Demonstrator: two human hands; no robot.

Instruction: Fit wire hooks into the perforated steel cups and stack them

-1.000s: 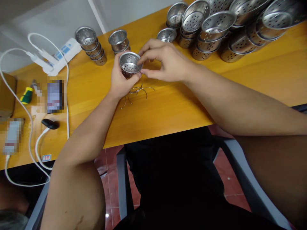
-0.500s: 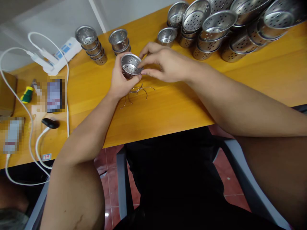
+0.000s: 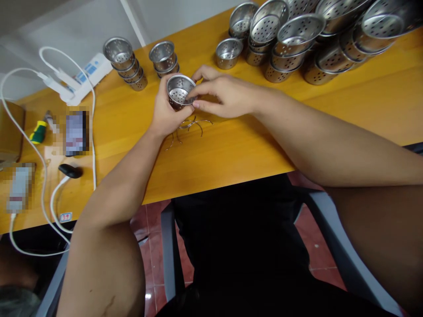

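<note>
Around the cup (image 3: 177, 91), left fingers (image 3: 185, 113) curled; right fingers (image 3: 205, 89) parted at rim.

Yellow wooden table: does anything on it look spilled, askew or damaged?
No clear spill or damage. The thin curved silver wires near the bare left hand look untidy: they lie loosely scattered and overlapping, whereas the perforated silver metal cups behind stand mostly in stacks.

Over the last second my right hand (image 3: 220, 93) has sunk a little toward me, and one fingertip (image 3: 189, 96), earlier up near the rim, now reaches lower into the perforated cup (image 3: 176, 93), which has itself shifted slightly. The small single cup (image 3: 228, 56) behind my knuckles, partly hidden at first, now shows whole
</note>
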